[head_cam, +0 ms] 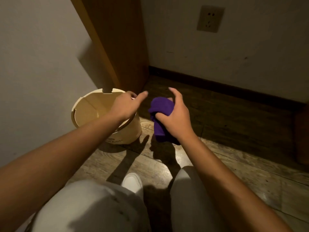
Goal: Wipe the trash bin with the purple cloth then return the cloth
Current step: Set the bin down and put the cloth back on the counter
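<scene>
Trash bin: the cream trash bin (83,111) stands upright on the floor, close to the light wall on the left and near the foot of the wooden panel. Its rim is chipped in some places and the inside looks bare.
Purple cloth: the purple cloth (160,114) is bunched in the air just to the right of the bin, above the floor. It does not touch the bin. A loose end hangs down below the palm.
Right hand: the right hand (175,118) grips the cloth with the thumb and the lower fingers pressed into it; the index finger is lifted and free.
Left hand: the left hand (127,104) lies over the right side of the rim, index finger stretched out toward the cloth. The other fingers are curled at the rim, but I cannot tell if they really hold it.
Floor: the wooden floor (234,164) shows the shadows of both arms.
Person: 2 knees in light trousers and 1 white shoe (132,181) are at the bottom.
Wall: a wall socket (210,18) sits high on the right wall, above a dark baseboard (217,84).
</scene>
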### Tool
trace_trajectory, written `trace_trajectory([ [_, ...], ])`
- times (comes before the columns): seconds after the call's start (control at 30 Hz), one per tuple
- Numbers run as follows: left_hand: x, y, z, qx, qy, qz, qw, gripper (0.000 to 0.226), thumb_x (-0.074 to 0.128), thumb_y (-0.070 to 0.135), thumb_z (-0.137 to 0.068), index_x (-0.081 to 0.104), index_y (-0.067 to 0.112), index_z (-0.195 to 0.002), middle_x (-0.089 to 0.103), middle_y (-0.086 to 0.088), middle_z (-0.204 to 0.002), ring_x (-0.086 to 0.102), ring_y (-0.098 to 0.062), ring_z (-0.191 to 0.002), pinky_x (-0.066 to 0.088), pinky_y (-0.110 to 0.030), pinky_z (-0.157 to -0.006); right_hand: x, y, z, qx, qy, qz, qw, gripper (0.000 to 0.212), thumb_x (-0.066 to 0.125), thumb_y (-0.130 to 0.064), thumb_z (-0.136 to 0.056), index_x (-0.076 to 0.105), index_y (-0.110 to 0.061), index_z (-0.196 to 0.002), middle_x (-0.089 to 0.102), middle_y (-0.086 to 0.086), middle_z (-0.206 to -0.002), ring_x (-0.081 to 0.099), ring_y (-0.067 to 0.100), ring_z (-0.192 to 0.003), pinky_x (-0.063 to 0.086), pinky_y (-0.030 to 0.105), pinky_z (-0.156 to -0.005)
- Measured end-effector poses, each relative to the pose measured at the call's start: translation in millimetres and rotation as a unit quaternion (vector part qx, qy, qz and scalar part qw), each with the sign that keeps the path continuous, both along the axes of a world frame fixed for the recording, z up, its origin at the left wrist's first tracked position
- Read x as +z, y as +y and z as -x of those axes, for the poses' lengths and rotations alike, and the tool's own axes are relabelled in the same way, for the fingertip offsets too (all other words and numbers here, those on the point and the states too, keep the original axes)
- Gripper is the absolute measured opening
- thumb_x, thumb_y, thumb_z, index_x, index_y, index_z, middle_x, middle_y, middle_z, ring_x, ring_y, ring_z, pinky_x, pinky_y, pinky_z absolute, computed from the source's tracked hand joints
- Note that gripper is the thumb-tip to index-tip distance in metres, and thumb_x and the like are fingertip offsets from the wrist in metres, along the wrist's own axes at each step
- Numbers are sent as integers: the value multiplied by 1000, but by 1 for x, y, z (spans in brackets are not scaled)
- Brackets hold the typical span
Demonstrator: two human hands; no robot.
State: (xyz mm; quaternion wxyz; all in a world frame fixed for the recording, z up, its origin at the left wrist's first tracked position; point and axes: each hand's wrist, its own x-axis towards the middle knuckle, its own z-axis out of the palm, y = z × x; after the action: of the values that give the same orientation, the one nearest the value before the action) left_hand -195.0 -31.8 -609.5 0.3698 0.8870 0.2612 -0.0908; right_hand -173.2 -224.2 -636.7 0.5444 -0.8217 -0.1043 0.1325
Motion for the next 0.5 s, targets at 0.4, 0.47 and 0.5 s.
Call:
trace_trajectory([
  [0.4, 268, -10, 7, 63, -47, 517, 852, 33, 70, 22, -93, 67, 18, -125, 74, -10, -121, 69, -27, -115, 55, -47, -96, 287, -27, -11, 150, 31, -11, 988, 112, 92, -61, -62, 25, -60, -152, 33, -23, -160, 40, 1, -141, 46, 35, -108],
  [0.47, 332, -5, 3, 49, -55, 535, 841, 34, 72, 23, -90, 68, 20, -123, 73, -10, -122, 68, -26, -115, 56, -44, -96, 339, -41, -8, 49, 93, -69, 992, 100, 88, -66, -63, 36, -58, -148, 41, -20, -158, 45, 0, -140, 45, 29, -107],
  [0.5, 367, -3, 0, 49, -56, 554, 830, 35, 74, 24, -86, 70, 21, -121, 73, -9, -121, 69, -25, -114, 58, -40, -92, 367, -44, -5, -26, 125, -100, 987, 91, 85, -66, -66, 44, -52, -145, 49, -14, -154, 53, -1, -133, 49, 26, -102],
])
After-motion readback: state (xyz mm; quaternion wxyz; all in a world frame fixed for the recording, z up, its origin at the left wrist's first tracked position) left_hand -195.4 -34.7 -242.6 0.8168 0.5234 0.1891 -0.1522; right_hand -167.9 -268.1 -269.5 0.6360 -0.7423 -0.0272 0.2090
